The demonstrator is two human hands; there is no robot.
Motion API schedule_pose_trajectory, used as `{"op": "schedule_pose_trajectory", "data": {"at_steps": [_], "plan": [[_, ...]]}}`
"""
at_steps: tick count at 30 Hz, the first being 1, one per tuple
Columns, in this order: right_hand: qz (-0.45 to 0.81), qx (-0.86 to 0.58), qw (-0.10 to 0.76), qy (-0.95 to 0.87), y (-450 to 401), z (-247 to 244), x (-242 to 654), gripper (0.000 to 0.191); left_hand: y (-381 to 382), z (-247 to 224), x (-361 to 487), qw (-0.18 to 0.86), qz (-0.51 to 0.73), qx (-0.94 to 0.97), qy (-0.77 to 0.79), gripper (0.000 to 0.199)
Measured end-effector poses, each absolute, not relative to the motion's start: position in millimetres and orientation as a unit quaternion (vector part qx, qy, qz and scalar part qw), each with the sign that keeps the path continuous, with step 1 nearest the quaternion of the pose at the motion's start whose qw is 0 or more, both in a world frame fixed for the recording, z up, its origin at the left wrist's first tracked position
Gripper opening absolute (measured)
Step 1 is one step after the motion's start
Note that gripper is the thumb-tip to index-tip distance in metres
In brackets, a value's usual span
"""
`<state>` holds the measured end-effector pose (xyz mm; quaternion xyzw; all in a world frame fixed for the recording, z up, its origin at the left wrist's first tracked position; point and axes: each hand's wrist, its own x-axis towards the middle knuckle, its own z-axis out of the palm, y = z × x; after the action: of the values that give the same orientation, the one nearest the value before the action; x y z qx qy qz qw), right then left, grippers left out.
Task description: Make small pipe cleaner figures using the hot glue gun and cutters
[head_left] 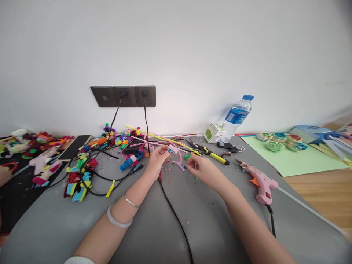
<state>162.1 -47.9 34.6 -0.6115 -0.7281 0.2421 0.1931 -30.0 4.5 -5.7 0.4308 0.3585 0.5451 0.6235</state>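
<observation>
My left hand (158,158) is closed on a small pale pink piece (172,148), pinched between thumb and fingers. A pink pipe cleaner (178,149) curves down just right of that piece. My right hand (200,169) is over the grey table (170,227), right of a short lilac piece (178,165) lying there. Its fingers are curled, and whether anything is between the fingertips is too small to tell. Yellow-handled pliers (211,153) rest behind my right hand.
Pink glue gun (262,183) at right, its cord running down. A water bottle (237,117), small box (213,132) and keys (230,147) stand or lie behind. Colourful fuzzy figures (81,179) and black cables lie left. Another person's hand (4,175) shows at far left.
</observation>
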Motion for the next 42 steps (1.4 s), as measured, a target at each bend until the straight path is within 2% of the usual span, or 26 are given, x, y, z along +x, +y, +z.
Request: {"op": "schedule_pose_trajectory", "data": {"at_steps": [4,10,13,15,19,22,31,42], "plan": [[0.256,-0.607,0.078,-0.748,-21.6,33.8,143.9,0.012,3.9,-6.8,-29.2,0.621,0.539,0.443,0.357,0.030],[0.279,-0.611,0.055,-0.738,-14.9,26.1,140.7,0.012,3.6,-4.9,-28.9,0.624,0.536,0.437,0.364,0.030],[0.323,-0.580,0.100,-0.741,-14.7,27.2,150.3,0.009,3.6,-3.4,-28.8,0.630,0.531,0.431,0.369,0.030],[0.373,-0.541,0.170,-0.734,-12.2,29.6,159.9,0.010,4.0,-3.7,-29.0,0.632,0.526,0.432,0.370,0.030],[0.427,-0.492,0.347,-0.675,-4.3,34.3,172.9,0.028,6.2,-7.4,-30.0,0.623,0.518,0.451,0.374,0.029],[0.430,-0.457,0.418,-0.657,-2.6,36.1,170.1,0.032,7.5,-9.8,-30.3,0.612,0.506,0.471,0.385,0.029],[0.377,-0.446,0.393,-0.710,-9.3,32.8,157.1,0.020,4.9,-6.7,-28.9,0.602,0.495,0.497,0.381,0.029],[0.381,-0.451,0.398,-0.702,-9.3,32.1,152.9,0.017,5.9,-9.1,-29.9,0.576,0.500,0.533,0.367,0.025]]}}
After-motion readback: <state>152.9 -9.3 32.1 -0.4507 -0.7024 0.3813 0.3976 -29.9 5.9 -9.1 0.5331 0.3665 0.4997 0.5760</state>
